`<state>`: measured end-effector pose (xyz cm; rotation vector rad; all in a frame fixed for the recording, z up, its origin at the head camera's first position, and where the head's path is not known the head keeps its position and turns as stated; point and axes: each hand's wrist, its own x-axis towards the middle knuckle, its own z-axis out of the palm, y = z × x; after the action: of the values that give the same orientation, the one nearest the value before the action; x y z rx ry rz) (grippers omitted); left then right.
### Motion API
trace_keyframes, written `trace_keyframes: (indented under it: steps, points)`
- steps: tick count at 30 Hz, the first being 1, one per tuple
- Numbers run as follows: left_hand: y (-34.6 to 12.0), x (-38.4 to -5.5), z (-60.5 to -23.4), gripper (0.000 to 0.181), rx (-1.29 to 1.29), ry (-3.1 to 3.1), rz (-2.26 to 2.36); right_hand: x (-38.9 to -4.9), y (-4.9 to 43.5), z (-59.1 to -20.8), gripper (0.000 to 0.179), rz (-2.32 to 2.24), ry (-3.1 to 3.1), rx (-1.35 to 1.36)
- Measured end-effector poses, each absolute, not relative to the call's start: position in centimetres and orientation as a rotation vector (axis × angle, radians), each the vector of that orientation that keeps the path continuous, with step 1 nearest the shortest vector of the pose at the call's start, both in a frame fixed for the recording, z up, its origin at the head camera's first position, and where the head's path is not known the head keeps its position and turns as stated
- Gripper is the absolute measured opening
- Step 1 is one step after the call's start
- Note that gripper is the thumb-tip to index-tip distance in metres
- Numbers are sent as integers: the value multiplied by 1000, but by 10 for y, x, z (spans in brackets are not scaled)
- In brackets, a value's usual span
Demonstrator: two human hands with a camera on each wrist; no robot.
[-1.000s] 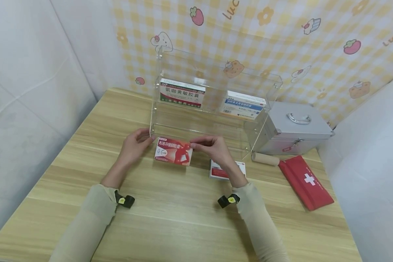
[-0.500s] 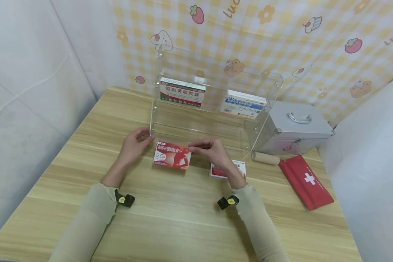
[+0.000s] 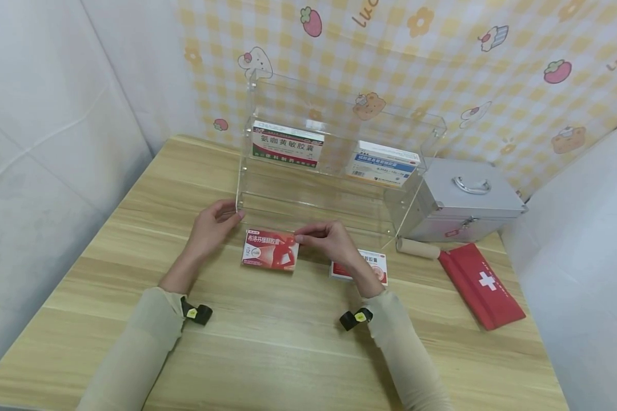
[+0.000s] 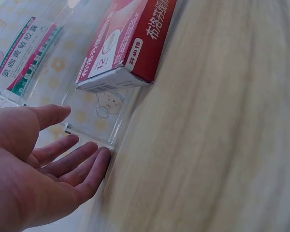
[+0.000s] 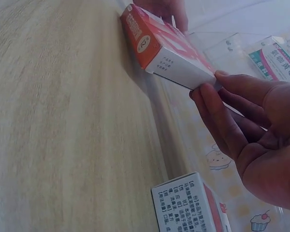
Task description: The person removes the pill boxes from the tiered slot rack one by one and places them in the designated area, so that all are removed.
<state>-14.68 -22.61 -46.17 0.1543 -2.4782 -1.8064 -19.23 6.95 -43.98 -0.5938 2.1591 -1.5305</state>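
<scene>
My right hand pinches a red-and-white medicine box by its upper right corner, thumb in front. In the right wrist view the box is tilted close over the wooden table. Just behind it stands a clear acrylic shelf rack. My left hand is at the rack's lower left side, thumb and loosely bent fingers at its edge. The left wrist view shows this hand with its thumb apart from the fingers. Under my right wrist lies a second white-and-red medicine box, partly hidden by the forearm.
A green-and-white medicine box and a blue-and-white one stand on the rack's upper shelf. To the right are a silver metal case, a tan roll and a red pouch with a white cross. A checked cloth hangs behind.
My right hand has brought the red medicine box slightly toward me, away from the rack. More of the second box shows now. The left hand has stayed at the rack's edge.
</scene>
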Motion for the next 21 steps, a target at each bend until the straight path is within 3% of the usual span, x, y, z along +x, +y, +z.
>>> trace_keyframes:
  steps: [21]
  points:
    - [-226, -147, -461, 54, 157, -2490, -1809, -192, 62, -452, 15, -1551, 2231, -597]
